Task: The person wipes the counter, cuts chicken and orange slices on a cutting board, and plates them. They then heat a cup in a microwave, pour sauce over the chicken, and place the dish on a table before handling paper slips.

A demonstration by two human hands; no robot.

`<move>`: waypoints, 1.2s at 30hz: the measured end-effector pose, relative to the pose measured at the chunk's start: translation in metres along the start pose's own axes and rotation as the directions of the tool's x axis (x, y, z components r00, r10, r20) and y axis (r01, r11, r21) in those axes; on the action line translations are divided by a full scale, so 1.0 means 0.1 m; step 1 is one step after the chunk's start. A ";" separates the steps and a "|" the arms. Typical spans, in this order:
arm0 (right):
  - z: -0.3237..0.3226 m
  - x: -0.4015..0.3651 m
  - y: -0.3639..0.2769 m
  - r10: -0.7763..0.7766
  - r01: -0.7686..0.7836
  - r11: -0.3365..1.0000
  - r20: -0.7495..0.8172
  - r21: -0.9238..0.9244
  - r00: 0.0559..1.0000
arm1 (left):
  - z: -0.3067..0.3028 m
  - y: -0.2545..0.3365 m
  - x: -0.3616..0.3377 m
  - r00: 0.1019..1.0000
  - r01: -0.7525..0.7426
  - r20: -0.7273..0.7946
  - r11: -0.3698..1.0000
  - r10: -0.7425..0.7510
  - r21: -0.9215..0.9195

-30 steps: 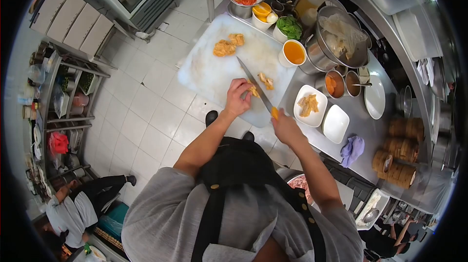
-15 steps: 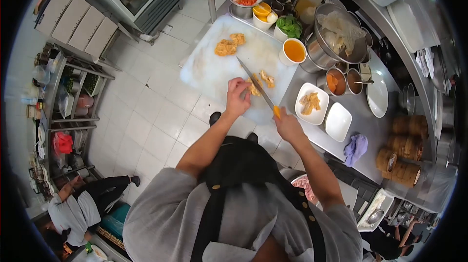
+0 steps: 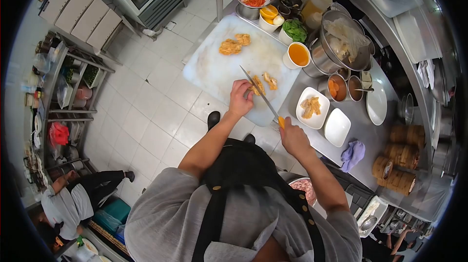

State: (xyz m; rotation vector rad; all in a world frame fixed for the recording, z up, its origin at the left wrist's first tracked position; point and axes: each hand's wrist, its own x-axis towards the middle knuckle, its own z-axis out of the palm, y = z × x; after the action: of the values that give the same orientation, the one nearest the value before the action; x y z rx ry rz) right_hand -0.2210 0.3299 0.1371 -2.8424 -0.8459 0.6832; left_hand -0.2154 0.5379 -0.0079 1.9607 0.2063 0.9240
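Observation:
My right hand (image 3: 294, 135) grips the yellow handle of a long-bladed kitchen knife (image 3: 266, 100). The blade points away from me over the white cutting board (image 3: 207, 64). My left hand (image 3: 241, 100) has its fingers bent and touching a golden-brown piece of fried chicken (image 3: 257, 85) beside the blade; the fingertips partly hide it. Just right of the blade lies another cut piece of chicken (image 3: 269, 81). Larger chicken pieces (image 3: 230, 47) rest near the board's far left side.
Right of the board stand a square white bowl with meat pieces (image 3: 303, 119), a second white bowl (image 3: 337, 128) and a purple cloth (image 3: 353, 155). A cup of orange liquid (image 3: 298, 55), green leaves (image 3: 294, 31) and a steel pot (image 3: 319, 57) line the far side. Another person (image 3: 68, 206) is at lower left.
The knife has drawn back slightly toward me along its length. My left hand stays on the chicken piece. The whole view has shifted a little.

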 end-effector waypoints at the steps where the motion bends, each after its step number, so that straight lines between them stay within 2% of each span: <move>1: 0.01 0.08 0.00 -0.018 0.018 1.000 0.015 0.007 1.000 | 0.00 0.00 -0.01 1.000 0.003 -0.003 1.000 -0.003 -0.002; 5: 0.14 0.46 -0.08 -0.054 0.054 0.996 0.009 0.065 0.998 | 0.01 -0.04 0.00 0.999 0.037 -0.011 0.999 -0.037 0.006; 9: 0.18 0.42 -0.01 -0.117 0.119 0.990 -0.035 0.077 0.993 | 0.00 -0.03 -0.01 0.998 0.062 0.011 0.998 -0.062 0.028; 11: 0.13 0.03 0.09 0.044 -0.047 0.998 0.075 0.029 0.996 | -0.02 -0.02 -0.01 0.998 0.061 0.013 0.998 -0.061 0.003; 12: 0.24 0.07 0.12 0.041 -0.043 0.999 0.065 0.023 0.997 | 0.00 -0.01 -0.01 0.998 0.065 0.020 0.998 -0.065 -0.021; 13: 0.47 0.13 0.16 0.056 -0.061 0.993 0.049 0.105 0.997 | 0.00 0.01 -0.02 0.998 0.059 0.022 0.998 -0.058 -0.026; 15: 0.67 0.31 0.15 0.071 -0.072 0.978 0.014 0.198 0.997 | -0.04 0.01 0.00 0.996 0.050 0.073 0.999 -0.049 -0.012; 16: 0.66 0.49 0.16 0.000 0.009 0.977 -0.039 0.211 0.999 | -0.05 0.01 0.02 0.997 0.033 0.072 0.999 -0.032 -0.012; 17: 0.61 0.60 0.16 -0.069 0.088 0.971 -0.093 0.223 0.993 | -0.07 -0.04 0.02 0.981 0.079 0.176 0.997 -0.077 -0.007; 18: 0.44 0.54 0.18 -0.066 0.089 0.963 -0.097 0.254 0.993 | -0.12 -0.03 0.05 0.950 0.123 0.289 0.992 -0.119 0.005; 19: 0.25 0.42 0.21 -0.060 0.093 0.961 -0.131 0.261 0.989 | -0.14 -0.05 0.19 0.952 0.088 0.294 0.996 -0.084 0.001; 21: 0.07 -0.08 0.30 0.079 -0.001 0.909 -0.171 0.416 0.982 | -0.17 0.09 0.39 0.860 -0.157 0.511 0.951 0.000 0.265; 22: 0.08 -0.29 0.40 0.110 -0.003 0.906 -0.229 0.424 0.967 | -0.14 0.20 0.53 0.855 -0.173 0.519 0.951 0.015 0.258; 23: 0.10 -0.50 0.48 0.148 -0.012 0.900 -0.280 0.435 0.949 | -0.08 0.33 0.71 0.699 -0.279 0.714 0.915 -0.015 0.292; 24: 0.10 -0.69 0.52 0.175 -0.030 0.893 -0.284 0.450 0.943 | 0.00 0.43 0.83 0.496 -0.394 0.866 0.873 -0.063 0.289; 25: 0.11 -0.87 0.54 0.245 -0.079 0.867 -0.284 0.492 0.927 | 0.07 0.49 0.90 0.468 -0.414 0.883 0.872 -0.041 0.260; 27: 0.15 -1.18 0.58 0.373 -0.165 0.817 -0.287 0.553 0.882 | 0.26 0.58 1.00 0.148 -0.531 0.975 0.819 -0.164 0.219; 28: 0.18 -1.32 0.60 0.429 -0.206 0.787 -0.277 0.581 0.860 | 0.33 0.60 0.99 0.107 -0.553 0.985 0.815 -0.133 0.170; 30: 0.34 -1.53 0.64 0.513 -0.236 0.737 -0.297 0.633 0.805 | 0.36 0.55 0.95 0.120 -0.533 0.975 0.817 -0.187 0.223; 31: 0.44 -1.61 0.68 0.539 -0.248 0.719 -0.296 0.649 0.788 | 0.38 0.52 0.94 0.096 -0.550 0.980 0.811 -0.174 0.198; 33: 0.63 -1.75 0.74 0.607 -0.294 0.683 -0.297 0.669 0.737 | 0.43 0.52 0.93 0.165 -0.504 0.969 0.829 -0.185 0.243; 34: 0.72 -1.80 0.77 0.626 -0.317 0.692 -0.321 0.648 0.711 | 0.53 0.53 0.92 0.152 -0.516 0.972 0.825 -0.177 0.230; 36: 0.79 -1.90 0.79 0.669 -0.339 0.635 -0.275 0.694 0.690 | 0.78 0.73 0.82 0.166 -0.529 0.986 0.845 0.018 0.074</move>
State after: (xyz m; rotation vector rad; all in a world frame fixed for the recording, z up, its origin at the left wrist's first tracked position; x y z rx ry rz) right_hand -0.3583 0.1584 0.1233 -2.4221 0.2989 0.1250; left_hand -0.1204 0.4843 0.0711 2.6612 -0.8462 -0.4235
